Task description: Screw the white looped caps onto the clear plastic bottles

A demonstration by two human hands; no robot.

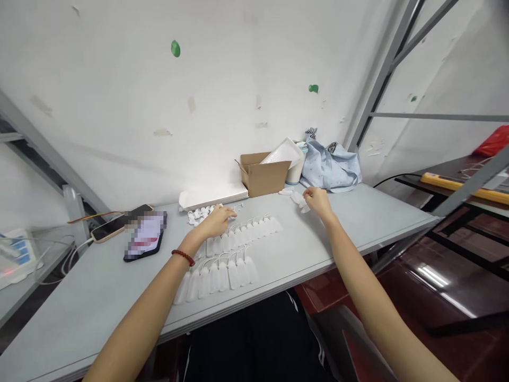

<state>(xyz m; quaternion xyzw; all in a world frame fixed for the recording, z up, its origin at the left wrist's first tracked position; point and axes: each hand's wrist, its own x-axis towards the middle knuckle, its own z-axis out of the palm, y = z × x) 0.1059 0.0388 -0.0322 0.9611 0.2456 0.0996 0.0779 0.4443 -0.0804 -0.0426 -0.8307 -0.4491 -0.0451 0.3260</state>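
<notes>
My left hand [218, 220], with a red bead bracelet [183, 257] at the wrist, hovers palm down with its fingers apart, above the back row of white tags [254, 229]. Beside its fingers lies a cluster of small white pieces [196, 215]. Nearer to me is a front row of white tags [217, 277], side by side, thin loops at their tops. Over on the right, my right hand [318, 201] has its fingers drawn together at a small heap of translucent white pieces [298, 200]. What lies between those fingertips is hidden.
Against the wall stand a flat white box [214, 196], an open cardboard box [268, 178], a white canister [295, 172] and a bundled blue cloth [332, 167]. Two phones, one black [123, 223] and one with a lit screen [145, 237], lie on the left of the grey table [294, 254].
</notes>
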